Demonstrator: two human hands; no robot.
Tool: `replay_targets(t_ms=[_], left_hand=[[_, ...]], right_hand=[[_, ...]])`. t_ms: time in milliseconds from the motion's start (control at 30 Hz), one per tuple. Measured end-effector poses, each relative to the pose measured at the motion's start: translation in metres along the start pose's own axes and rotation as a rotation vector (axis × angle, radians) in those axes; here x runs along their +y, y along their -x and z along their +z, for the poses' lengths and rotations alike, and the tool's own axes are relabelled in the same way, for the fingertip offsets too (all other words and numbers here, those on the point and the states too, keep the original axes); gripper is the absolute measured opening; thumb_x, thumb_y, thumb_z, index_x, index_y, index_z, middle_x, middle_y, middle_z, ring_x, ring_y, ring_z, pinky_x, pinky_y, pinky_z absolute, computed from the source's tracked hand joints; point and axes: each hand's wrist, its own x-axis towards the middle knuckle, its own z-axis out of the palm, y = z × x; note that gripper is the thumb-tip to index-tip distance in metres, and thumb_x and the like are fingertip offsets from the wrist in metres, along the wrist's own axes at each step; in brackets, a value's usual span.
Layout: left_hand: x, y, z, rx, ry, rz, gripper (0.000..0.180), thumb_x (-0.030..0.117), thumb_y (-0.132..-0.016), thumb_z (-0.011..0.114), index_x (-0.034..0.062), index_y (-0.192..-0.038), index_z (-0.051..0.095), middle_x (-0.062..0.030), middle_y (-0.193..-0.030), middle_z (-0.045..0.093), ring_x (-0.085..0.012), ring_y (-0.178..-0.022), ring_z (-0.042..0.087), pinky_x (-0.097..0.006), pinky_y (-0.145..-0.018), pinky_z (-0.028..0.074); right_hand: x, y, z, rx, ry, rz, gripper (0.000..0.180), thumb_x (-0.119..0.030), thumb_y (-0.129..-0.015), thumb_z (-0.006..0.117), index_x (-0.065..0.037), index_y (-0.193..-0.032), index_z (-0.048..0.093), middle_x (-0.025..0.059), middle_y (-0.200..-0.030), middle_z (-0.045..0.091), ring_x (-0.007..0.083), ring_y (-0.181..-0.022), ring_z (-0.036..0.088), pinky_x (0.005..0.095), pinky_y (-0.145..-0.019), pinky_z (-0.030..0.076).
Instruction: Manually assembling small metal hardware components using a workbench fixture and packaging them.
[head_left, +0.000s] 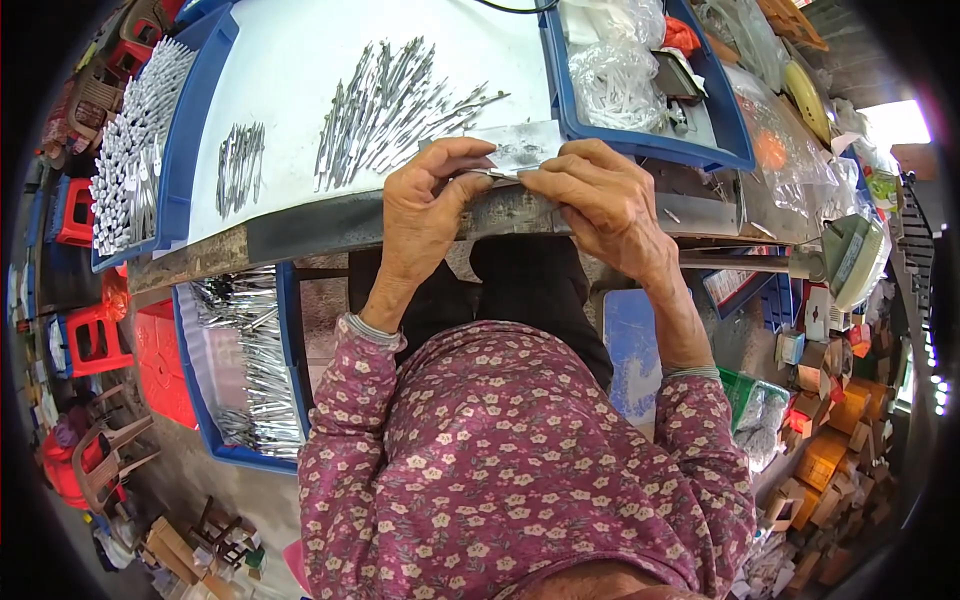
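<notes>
My left hand (425, 205) and my right hand (598, 195) meet at the near edge of the white work surface (290, 80). Together they pinch a small thin metal piece (500, 174) between their fingertips, over a small clear plastic bag (525, 146). Just beyond my hands lies a big heap of thin silvery metal pieces (385, 105). A smaller heap (240, 165) lies further left on the same surface.
A blue tray (650, 90) with clear bags and white parts stands at the right. Another blue tray of bagged pieces (135, 150) sits at the left, one more (250, 370) lower down. Red stools (90, 340) and small boxes (830, 440) crowd the floor.
</notes>
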Motion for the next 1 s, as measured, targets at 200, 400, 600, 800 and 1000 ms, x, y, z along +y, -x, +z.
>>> replay_targets(t_ms=[200,400,600,800,1000], left_hand=[[-0.018,-0.012,0.005,0.092,-0.323,0.183,0.028,-0.012,-0.075,0.054,0.0005,-0.099,0.059,-0.0114,-0.088,0.063,-0.0214,-0.078,0.062,-0.026,-0.069,0.050],[-0.024,-0.013,0.010,0.224,-0.864,0.421,0.014,-0.004,-0.068,0.062,0.0030,-0.079,0.057,-0.0083,-0.075,0.051,-0.0264,-0.075,0.049,-0.037,-0.066,0.040],[-0.035,-0.011,0.007,0.218,-0.808,0.362,0.006,0.003,-0.069,0.064,0.0035,-0.072,0.059,-0.0074,-0.076,0.051,-0.0261,-0.075,0.050,-0.037,-0.067,0.037],[-0.038,-0.010,0.006,0.224,-0.778,0.375,0.005,0.004,-0.069,0.063,0.0044,-0.072,0.060,-0.0056,-0.075,0.051,-0.0246,-0.076,0.050,-0.036,-0.066,0.036],[-0.034,-0.011,0.005,0.236,-0.759,0.400,0.007,0.000,-0.067,0.064,0.0002,-0.072,0.060,-0.0084,-0.072,0.053,-0.0252,-0.070,0.052,-0.034,-0.063,0.040]], right_hand=[[0.026,-0.008,0.021,-0.015,0.008,0.028,0.029,0.003,-0.063,0.059,-0.012,-0.088,0.062,0.0016,-0.074,0.058,0.0223,-0.078,0.056,0.0326,-0.063,0.046],[0.035,-0.010,0.032,-0.074,0.028,0.103,0.028,0.002,-0.065,0.059,-0.011,-0.089,0.062,0.0028,-0.077,0.059,0.0236,-0.081,0.055,0.0334,-0.064,0.046],[0.023,-0.028,0.037,0.121,-0.632,0.508,0.017,-0.011,-0.085,0.059,-0.004,-0.100,0.060,0.0032,-0.072,0.061,0.0056,-0.062,0.055,0.0216,-0.053,0.043],[0.011,-0.039,0.045,0.030,-0.766,0.501,0.023,-0.013,-0.084,0.058,-0.001,-0.103,0.055,0.0084,-0.090,0.061,0.0169,-0.081,0.058,0.0303,-0.070,0.046],[0.010,-0.030,0.036,0.075,-0.156,0.343,0.021,-0.016,-0.080,0.063,-0.001,-0.092,0.056,0.0126,-0.074,0.058,0.0304,-0.062,0.055,0.0350,-0.056,0.043]])
